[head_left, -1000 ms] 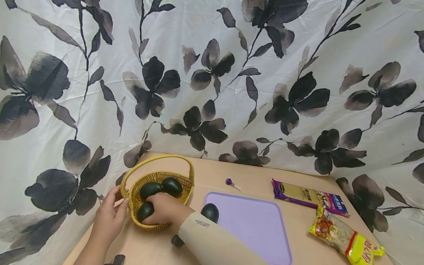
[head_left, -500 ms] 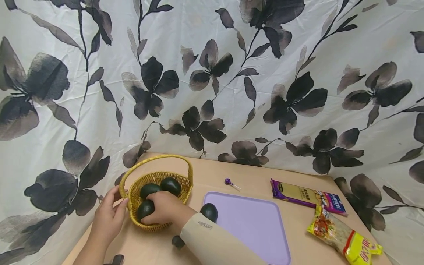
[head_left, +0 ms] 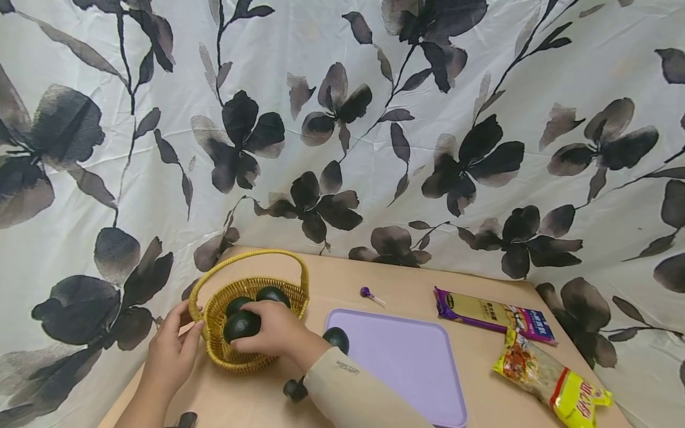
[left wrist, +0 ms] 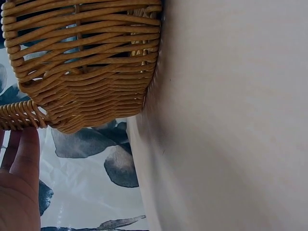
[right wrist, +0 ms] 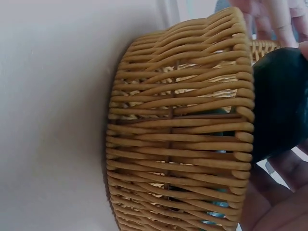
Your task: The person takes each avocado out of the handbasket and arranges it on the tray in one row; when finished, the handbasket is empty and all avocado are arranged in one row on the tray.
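A yellow wicker basket [head_left: 235, 364] with a tall handle stands at the table's left. My right hand [head_left: 278, 333] grips a dark green avocado [head_left: 242, 326] over the basket's near part; in the right wrist view this avocado [right wrist: 279, 103] shows at the rim. Two more avocados [head_left: 273, 295] lie behind it in the basket, partly hidden by the hand. At the left side, my left hand [head_left: 173, 351] pinches the base of the handle; in the left wrist view its fingers [left wrist: 26, 154] touch the wicker handle [left wrist: 19, 115].
A lilac tray [head_left: 398, 362] lies right of the basket, an avocado [head_left: 336, 340] at its left edge. Small dark objects [head_left: 295, 390] are near the right sleeve. A lollipop [head_left: 366, 292], a purple-gold packet [head_left: 495, 314] and a yellow bag [head_left: 551, 380] lie farther back and right.
My right hand has risen slightly with the avocado, which shows more fully and covers more of the one behind. My left hand stays at the handle. The head view has shifted slightly.
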The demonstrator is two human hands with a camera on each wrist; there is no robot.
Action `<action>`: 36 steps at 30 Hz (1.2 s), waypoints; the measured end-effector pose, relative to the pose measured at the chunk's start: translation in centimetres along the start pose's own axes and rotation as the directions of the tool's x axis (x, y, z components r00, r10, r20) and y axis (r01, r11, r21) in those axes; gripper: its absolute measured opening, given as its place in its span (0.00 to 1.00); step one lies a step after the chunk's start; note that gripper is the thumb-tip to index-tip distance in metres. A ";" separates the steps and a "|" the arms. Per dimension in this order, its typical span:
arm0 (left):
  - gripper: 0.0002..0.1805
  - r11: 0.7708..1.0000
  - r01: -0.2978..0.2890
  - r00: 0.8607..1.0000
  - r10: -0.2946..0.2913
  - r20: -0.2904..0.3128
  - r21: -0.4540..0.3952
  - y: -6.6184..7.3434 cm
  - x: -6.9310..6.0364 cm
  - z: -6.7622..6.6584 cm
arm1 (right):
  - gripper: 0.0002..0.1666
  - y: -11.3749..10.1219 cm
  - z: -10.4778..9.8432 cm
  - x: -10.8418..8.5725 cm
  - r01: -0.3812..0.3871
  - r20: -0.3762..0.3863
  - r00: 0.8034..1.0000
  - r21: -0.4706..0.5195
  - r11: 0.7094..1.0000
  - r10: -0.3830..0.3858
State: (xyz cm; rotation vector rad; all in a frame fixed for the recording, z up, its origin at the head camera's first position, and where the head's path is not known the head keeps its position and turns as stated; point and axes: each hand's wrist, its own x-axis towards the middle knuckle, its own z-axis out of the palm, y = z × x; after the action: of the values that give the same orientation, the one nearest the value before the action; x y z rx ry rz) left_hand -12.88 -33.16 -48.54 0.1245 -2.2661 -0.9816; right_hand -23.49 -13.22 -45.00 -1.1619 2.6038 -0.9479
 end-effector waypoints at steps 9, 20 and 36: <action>0.27 0.999 0.027 1.000 -0.027 -0.007 0.021 -0.1 -0.3 0.3 | 0.39 0.4 -0.9 -1.3 0.009 -0.036 0.999 0.167 0.986 -0.003; 0.27 1.000 0.014 1.000 -0.014 -0.020 0.009 0.3 -0.2 0.7 | 0.37 1.3 -3.2 -3.2 0.081 -0.114 0.992 0.217 0.973 -0.058; 0.27 0.999 0.023 1.000 -0.022 -0.015 0.038 0.4 -0.2 1.1 | 0.34 3.4 -5.5 -5.8 0.088 -0.156 0.987 0.364 0.927 -0.033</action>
State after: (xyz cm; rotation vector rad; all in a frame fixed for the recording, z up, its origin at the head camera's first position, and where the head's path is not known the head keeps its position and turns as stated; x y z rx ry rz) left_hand -13.34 -32.13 -48.99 0.1733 -2.2757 -0.9463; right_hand -23.61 -4.67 -43.41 -1.1112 2.3527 -1.5115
